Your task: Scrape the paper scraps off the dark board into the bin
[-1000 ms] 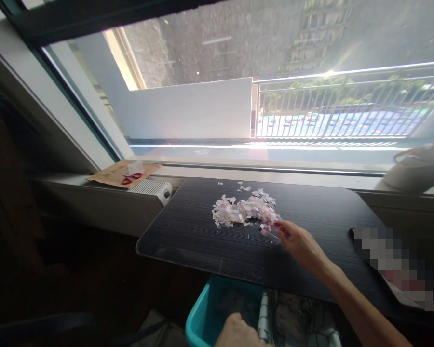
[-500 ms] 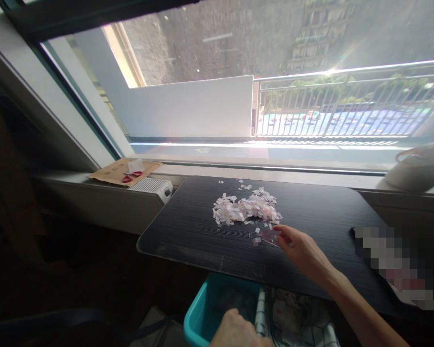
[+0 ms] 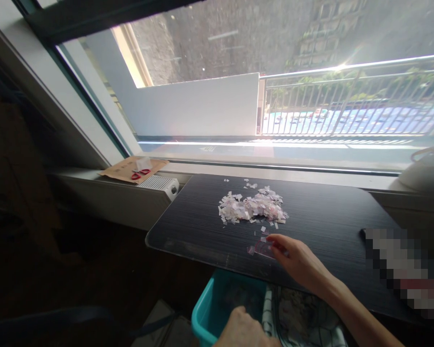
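Observation:
My right hand (image 3: 291, 253) pinches a thin, clear, pinkish plastic piece with a curved edge (image 3: 263, 248), held low against the dark tabletop (image 3: 321, 212). A few small scraps (image 3: 251, 250) lie at its left side. Beyond it spreads a heap of small torn white and pinkish paper pieces (image 3: 253, 207). Below the table's front edge, my left hand (image 3: 244, 330) is closed, knuckles up, at the near rim of a teal bin (image 3: 198, 313). Its fingertips are hidden. Blurry scraps show inside the bin.
Right of the bin stands a checked bag (image 3: 296, 308) with scraps in it. Red-handled scissors (image 3: 141, 174) lie on a brown envelope (image 3: 123, 169) on the sill. A blurred-out object (image 3: 401, 270) rests at the table's right. A white radiator (image 3: 159, 185) sits left of the table.
My right hand has drawn the plastic piece and some scraps nearer the table's front edge. The view has turned slightly left. My left hand stays at the bin.

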The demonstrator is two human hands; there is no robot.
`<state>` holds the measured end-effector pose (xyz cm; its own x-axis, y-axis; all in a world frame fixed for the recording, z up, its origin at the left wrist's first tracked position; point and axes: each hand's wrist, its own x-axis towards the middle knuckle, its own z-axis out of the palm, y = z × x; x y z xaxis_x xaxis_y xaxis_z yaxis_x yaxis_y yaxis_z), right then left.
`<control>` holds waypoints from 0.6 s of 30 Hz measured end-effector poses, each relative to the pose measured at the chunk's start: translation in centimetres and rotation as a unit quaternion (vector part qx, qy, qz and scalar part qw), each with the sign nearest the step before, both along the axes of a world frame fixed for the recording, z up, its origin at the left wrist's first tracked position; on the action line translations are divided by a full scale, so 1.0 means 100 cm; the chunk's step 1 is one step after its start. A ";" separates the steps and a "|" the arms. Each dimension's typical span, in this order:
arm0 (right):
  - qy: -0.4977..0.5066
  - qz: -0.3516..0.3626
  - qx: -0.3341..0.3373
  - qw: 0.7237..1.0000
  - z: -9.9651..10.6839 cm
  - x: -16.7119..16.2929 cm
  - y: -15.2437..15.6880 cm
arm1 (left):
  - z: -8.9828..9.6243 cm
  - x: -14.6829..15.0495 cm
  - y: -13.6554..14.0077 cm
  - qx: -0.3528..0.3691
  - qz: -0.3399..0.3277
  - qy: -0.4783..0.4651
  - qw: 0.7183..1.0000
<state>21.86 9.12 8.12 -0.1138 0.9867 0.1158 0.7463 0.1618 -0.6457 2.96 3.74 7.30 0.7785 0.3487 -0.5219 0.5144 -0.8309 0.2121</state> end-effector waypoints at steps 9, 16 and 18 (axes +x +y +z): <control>0.032 0.019 -0.040 0.999 -0.001 -0.010 0.000 | 0.032 0.011 0.005 -0.026 0.009 0.048 0.998; 0.056 0.003 -0.046 0.997 -0.004 -0.013 0.003 | 0.033 0.009 0.004 -0.044 0.004 0.047 0.998; 0.061 0.009 -0.054 0.997 -0.004 -0.018 0.000 | 0.035 0.008 0.005 -0.040 0.001 0.039 0.998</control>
<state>20.05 9.10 7.68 -0.1239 0.9920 0.0235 0.6590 0.1000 -0.7454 3.78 4.19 10.76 0.7337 0.3041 -0.6076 0.5331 -0.8121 0.2372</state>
